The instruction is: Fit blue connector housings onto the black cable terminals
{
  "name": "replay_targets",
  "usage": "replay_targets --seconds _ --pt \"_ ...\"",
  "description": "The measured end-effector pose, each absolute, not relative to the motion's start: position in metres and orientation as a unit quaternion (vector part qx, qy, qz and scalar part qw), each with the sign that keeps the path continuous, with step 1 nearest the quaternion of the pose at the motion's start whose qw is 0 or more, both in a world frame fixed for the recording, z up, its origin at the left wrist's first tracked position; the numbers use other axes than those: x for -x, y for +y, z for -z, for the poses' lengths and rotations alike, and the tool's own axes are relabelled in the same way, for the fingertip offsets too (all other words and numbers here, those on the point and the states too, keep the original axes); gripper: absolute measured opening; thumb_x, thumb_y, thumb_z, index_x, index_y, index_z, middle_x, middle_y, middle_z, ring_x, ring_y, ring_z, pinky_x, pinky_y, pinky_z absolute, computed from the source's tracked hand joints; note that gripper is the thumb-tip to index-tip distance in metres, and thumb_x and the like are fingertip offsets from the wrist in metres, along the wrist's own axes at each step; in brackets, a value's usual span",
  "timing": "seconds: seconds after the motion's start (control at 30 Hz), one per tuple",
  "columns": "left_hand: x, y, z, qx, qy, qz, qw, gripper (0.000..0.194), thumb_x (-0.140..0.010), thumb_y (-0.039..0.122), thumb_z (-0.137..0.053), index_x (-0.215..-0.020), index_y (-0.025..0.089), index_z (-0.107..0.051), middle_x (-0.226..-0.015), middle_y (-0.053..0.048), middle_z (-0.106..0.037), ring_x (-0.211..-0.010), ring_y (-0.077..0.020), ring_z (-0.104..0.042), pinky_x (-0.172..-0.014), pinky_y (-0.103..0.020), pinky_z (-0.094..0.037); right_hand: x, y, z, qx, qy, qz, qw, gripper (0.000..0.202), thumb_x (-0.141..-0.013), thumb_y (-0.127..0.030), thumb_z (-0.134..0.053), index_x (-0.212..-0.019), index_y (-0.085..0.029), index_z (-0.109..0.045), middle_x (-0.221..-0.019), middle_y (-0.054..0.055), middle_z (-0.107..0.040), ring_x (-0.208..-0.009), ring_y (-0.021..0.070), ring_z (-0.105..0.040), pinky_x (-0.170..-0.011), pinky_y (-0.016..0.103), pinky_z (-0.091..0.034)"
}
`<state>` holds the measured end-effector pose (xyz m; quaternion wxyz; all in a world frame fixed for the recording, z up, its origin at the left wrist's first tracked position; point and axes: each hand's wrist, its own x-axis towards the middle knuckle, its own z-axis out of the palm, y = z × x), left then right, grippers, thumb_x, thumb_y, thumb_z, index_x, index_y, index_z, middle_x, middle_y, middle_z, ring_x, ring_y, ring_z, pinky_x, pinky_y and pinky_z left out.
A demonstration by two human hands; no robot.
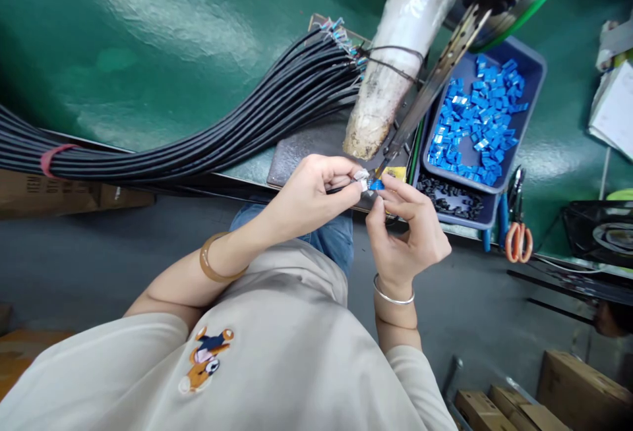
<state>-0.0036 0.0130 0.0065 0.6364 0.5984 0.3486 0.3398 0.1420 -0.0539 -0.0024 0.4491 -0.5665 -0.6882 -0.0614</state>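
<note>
My left hand (321,187) is closed in a pinch on the end of a black cable, at the bench's front edge. Just right of its fingertips a small blue connector (376,184) sits at the cable's end, below the tip of a metal soldering tool (395,141). My right hand (408,223) has its fingertips closed around the blue connector. A thick bundle of black cables (237,121), with stripped colored wire ends, runs across the green bench to the left.
A blue tray (531,101) of blue connectors stands at the right, over another tray (487,217) with small black parts. Orange-handled scissors (518,243) hang over the bench edge. A plastic-wrapped white tube (395,62) comes down above my hands. Cardboard boxes (578,391) are on the floor.
</note>
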Motion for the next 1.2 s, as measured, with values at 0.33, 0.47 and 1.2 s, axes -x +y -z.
replay_targets --seconds 0.33,0.47,1.2 --pt "0.0084 0.0117 -0.0033 -0.577 0.326 -0.302 0.685 0.022 -0.087 0.029 -0.059 -0.073 0.013 -0.059 -0.060 0.004 -0.037 -0.054 -0.0052 -0.030 -0.048 -0.020 -0.025 -0.1432 -0.0566 0.0016 0.570 -0.683 0.076 0.451 0.020 -0.077 -0.005 -0.070 -0.088 -0.019 -0.062 -0.099 0.003 -0.077 -0.085 0.0144 -0.075 -0.077 0.026 -0.063" --pt "0.0109 0.0103 -0.0020 -0.566 0.329 -0.301 0.694 0.024 -0.087 0.032 -0.061 -0.075 0.012 -0.062 -0.060 0.003 -0.041 -0.055 -0.0056 -0.033 -0.050 -0.020 -0.028 -0.1426 -0.0575 -0.0010 0.579 -0.671 0.011 0.463 0.017 -0.079 -0.006 -0.068 -0.087 -0.020 -0.063 -0.099 0.002 -0.076 -0.091 0.0149 -0.074 -0.083 0.030 -0.063" --pt "0.0030 0.0131 -0.0043 -0.556 0.360 -0.339 0.669 0.017 -0.083 0.025 -0.062 -0.072 0.013 -0.062 -0.058 0.003 -0.042 -0.052 -0.0055 -0.033 -0.048 -0.020 -0.028 -0.1420 -0.0518 -0.0003 0.584 -0.671 0.049 0.455 0.016 -0.080 -0.010 -0.070 -0.089 -0.023 -0.066 -0.105 -0.001 -0.075 -0.086 0.0138 -0.074 -0.079 0.028 -0.063"
